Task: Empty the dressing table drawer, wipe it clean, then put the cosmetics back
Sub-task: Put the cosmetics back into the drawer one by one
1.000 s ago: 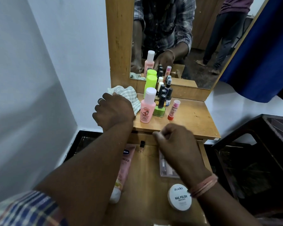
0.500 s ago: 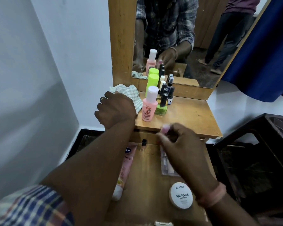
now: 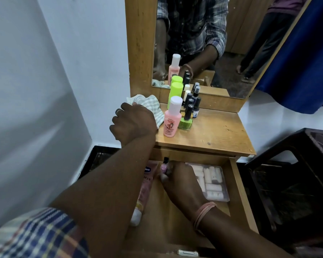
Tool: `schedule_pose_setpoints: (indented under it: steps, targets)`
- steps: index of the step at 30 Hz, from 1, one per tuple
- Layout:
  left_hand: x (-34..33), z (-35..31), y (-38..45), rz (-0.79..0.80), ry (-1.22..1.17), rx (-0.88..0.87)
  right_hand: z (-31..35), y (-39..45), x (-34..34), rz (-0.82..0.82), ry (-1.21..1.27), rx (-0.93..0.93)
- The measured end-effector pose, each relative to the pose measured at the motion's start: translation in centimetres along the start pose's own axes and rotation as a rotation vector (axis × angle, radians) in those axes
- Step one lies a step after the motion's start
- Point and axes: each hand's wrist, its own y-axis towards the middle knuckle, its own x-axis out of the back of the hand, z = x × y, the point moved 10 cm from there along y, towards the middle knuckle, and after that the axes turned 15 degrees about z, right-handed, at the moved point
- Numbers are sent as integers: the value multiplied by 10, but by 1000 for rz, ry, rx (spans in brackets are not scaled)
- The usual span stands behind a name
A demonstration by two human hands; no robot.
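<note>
Pink lip balm stick (image 3: 164, 168): light, stiff, slick plastic, best pinched mid-barrel; right hand (image 3: 177, 180) fingers clamped on it low inside the open drawer (image 3: 240, 190), left hand (image 3: 133, 123) closed on the cloth (image 3: 149, 105)

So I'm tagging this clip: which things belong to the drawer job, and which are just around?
Job:
drawer
checked cloth under left hand
pink stick in right hand
pink bottle
green polish bottle
pink tube
clear case

Around:
mirror
dark stool
blue curtain
</note>
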Motion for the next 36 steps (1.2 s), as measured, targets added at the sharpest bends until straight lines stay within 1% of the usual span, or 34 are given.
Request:
schedule_pose_setpoints:
  steps: [5,8,10,11,12,15,16,18,22,25,28,31,33,36]
  targets:
    - [-1,1,0,11,8,15,-7,-7,6,-2,27,-63]
    - [0,0,-2,16,14,8,1,-19,17,52,2,-103]
    - [-1,0,-1,24,9,11,11,-28,36,63,2,-106]
    - [-1,0,0,28,5,14,17,-30,52,27,12,-94]
    - [-2,0,1,31,-1,16,24,-30,70,-43,15,-67]
    - [-2,0,1,31,-17,2,34,-21,123,-321,65,24]
    - [-2,0,1,28,-23,-1,34,-15,133,-380,96,41]
    - [-1,0,0,25,-23,-1,32,1,141,-426,156,57]
    - [-2,0,1,25,-11,1,36,23,139,-429,172,82]
    - [-1,0,1,26,-17,-4,31,29,136,-442,146,45]
    - [-1,-1,1,23,6,-7,26,25,136,-457,147,40]
    - [-2,-1,1,29,-3,-6,24,-2,143,-465,197,75]
    - [0,-1,0,22,-13,-3,18,-25,142,-403,221,75]
    - [-2,-1,1,31,11,-1,0,-42,117,-232,155,-14]
